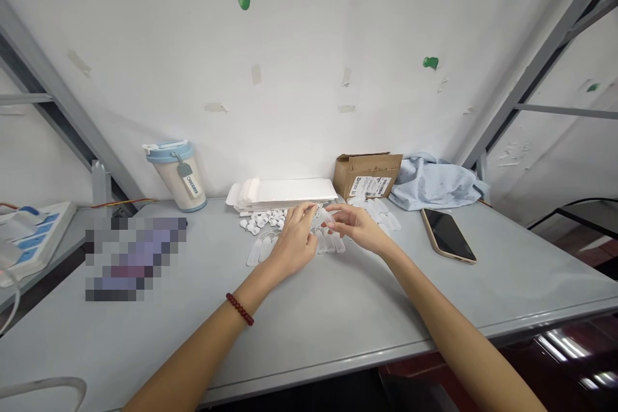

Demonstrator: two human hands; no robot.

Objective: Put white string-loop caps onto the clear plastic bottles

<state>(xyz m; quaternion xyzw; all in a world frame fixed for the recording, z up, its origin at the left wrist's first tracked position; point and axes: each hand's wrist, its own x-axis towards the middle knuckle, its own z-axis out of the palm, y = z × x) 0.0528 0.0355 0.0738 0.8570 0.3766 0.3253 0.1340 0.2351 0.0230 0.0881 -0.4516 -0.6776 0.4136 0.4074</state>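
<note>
My right hand pinches a translucent white plastic piece between thumb and fingers. Close beside it, my left hand has its fingertips together at the end of that piece; whatever lies between them is too small or hidden to name. Under and around my hands, similar elongated translucent pieces lie side by side in a row, partly covered by my left hand. Just behind that hand is a pile of small white plastic parts. More translucent pieces lie heaped beyond my right hand.
Flat white boxes lie along the wall beside a brown carton and a crumpled blue cloth. A phone rests at right. A lidded tumbler, a blurred-out object and a power strip are at left.
</note>
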